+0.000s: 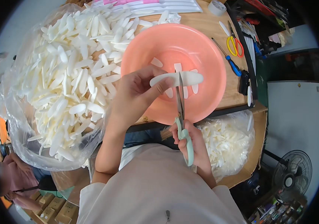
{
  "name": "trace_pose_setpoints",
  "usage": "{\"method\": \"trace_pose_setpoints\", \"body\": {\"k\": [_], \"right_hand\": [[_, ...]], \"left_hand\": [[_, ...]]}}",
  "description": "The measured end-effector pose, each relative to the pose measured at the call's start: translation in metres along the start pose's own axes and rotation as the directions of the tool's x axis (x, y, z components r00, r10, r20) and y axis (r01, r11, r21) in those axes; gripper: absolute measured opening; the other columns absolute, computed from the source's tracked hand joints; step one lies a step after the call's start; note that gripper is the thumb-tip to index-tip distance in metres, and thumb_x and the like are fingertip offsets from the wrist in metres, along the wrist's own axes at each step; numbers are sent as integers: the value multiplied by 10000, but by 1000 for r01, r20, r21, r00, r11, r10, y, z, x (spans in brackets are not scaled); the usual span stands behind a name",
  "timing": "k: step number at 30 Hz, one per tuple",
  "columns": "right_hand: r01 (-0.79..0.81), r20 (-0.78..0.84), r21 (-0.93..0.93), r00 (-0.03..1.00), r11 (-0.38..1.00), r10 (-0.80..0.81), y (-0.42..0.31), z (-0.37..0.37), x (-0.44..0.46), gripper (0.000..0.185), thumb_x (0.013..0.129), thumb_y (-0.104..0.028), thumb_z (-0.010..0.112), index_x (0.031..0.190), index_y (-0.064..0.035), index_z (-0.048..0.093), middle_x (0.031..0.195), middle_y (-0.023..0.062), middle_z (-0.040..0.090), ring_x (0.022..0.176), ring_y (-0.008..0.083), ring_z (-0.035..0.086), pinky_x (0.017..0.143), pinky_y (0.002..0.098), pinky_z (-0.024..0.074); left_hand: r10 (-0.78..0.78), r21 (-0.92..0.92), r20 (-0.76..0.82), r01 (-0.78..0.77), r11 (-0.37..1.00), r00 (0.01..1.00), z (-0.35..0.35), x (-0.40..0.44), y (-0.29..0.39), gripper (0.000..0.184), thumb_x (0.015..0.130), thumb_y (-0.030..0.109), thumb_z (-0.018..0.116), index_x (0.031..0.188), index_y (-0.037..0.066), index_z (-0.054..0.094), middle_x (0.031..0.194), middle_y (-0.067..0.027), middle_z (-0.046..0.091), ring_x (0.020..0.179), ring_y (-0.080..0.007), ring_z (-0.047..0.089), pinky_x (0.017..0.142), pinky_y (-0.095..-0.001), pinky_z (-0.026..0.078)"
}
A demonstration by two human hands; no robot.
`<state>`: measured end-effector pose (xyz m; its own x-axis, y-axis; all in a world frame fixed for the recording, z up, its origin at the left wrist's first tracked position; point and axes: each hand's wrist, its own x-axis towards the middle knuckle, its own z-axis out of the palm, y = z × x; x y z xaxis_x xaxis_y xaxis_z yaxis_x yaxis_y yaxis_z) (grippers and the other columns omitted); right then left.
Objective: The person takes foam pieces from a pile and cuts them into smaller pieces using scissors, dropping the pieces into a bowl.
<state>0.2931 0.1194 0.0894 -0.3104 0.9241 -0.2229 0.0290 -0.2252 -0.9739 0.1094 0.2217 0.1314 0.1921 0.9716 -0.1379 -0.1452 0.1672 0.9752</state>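
Note:
Over a pink plastic basin (pixel 208 48), my left hand (pixel 137 93) pinches a long white oval piece (pixel 191 78) between thumb and fingers. My right hand (pixel 195 143) grips scissors with pale green handles (pixel 185 140). The scissor blades point away from my body and cross the middle of the white piece, one blade showing on top of it. Several small cut white pieces (pixel 156 62) lie in the basin below. To the left, a large heap of white oval pieces (pixel 77 74) rests on clear plastic.
Yellow-and-red scissors (pixel 235 44), a blue screwdriver (pixel 232 65) and a tape roll (pixel 217 7) lie on the table's right side. A cardboard box (pixel 260 138) holds a bag of white pieces (pixel 226 142). A fan (pixel 292 175) stands at lower right; another person (pixel 21 175) is at lower left.

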Motion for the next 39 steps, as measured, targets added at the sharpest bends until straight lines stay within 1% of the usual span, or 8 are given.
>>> {"method": "trace_pose_setpoints", "body": {"k": [10, 12, 16, 25, 29, 34, 37, 39], "right_hand": [[-5, -44, 140, 999, 990, 11, 16, -3, -2, 353, 918, -341, 615, 947, -2, 523, 738, 35, 522, 653, 95, 512, 595, 257, 450], [33, -43, 138, 999, 990, -27, 12, -2, -2, 683, 905, -663, 451, 1026, 6, 524, 722, 33, 496, 643, 105, 494, 590, 267, 454], [-6, -46, 207, 999, 978, 15, 7, -8, -3, 750, 863, -731, 440, 1014, -3, 532, 724, 32, 495, 629, 106, 490, 579, 262, 450], [-12, -23, 212, 1000, 977, 17, -8, -6, 5, 724, 869, -745, 392, 818, -26, 455, 660, 40, 439, 558, 122, 453, 525, 246, 389], [63, 20, 294, 997, 954, -72, -2, 1, 13, 632, 921, -612, 490, 877, 18, 498, 708, 41, 470, 576, 110, 496, 511, 243, 412], [96, 72, 219, 991, 971, -114, -10, 10, 21, 541, 945, -522, 526, 911, 18, 535, 721, 41, 491, 555, 100, 483, 514, 243, 405], [-9, 111, 251, 994, 968, -20, -13, 11, 23, 354, 963, -329, 584, 937, 22, 548, 757, 39, 511, 564, 96, 493, 515, 241, 407], [-29, 174, 240, 985, 970, -14, -1, 4, 25, 361, 946, -330, 614, 951, 25, 551, 782, 42, 527, 575, 95, 503, 520, 237, 412]], "left_hand": [[16, 79, 2, -16, 997, 1000, -5, -2, -11, 115, 895, 97, 676, 956, 3, 652, 833, -3, 627, 733, -85, 544, 663, -228, 418], [304, 716, 28, -231, 658, 952, -8, -3, -19, 232, 843, 70, 693, 1063, 38, 629, 1091, -131, 612, 981, -241, 582, 821, -333, 467], [407, 993, 19, -66, 102, 913, -26, -14, -56, 493, 757, -22, 652, 1222, 111, 553, 1439, -196, 302, 1306, -425, 304, 1071, -523, 314], [485, 867, -219, -59, 495, 847, -88, -19, -52, 451, 726, -91, 581, 1153, 55, 578, 1226, -188, 528, 1154, -369, 480, 1007, -527, 330], [539, 984, -171, 174, 46, 825, -130, 10, -74, 248, 749, -7, 624, 991, 45, 609, 1066, -130, 586, 981, -319, 529, 852, -457, 371], [458, 973, -221, 226, 46, 861, -145, 21, -68, 143, 778, 49, 633, 920, 64, 619, 1035, -103, 593, 962, -303, 520, 841, -453, 344], [779, 969, -240, 103, 223, 579, -149, 10, -32, 90, 855, 98, 634, 935, 58, 624, 958, -77, 599, 882, -240, 540, 795, -382, 377], [663, 690, -659, -66, 721, 354, -160, -9, -3, 129, 932, 172, 618, 982, 53, 615, 828, -23, 570, 759, -133, 513, 697, -272, 385]]}}
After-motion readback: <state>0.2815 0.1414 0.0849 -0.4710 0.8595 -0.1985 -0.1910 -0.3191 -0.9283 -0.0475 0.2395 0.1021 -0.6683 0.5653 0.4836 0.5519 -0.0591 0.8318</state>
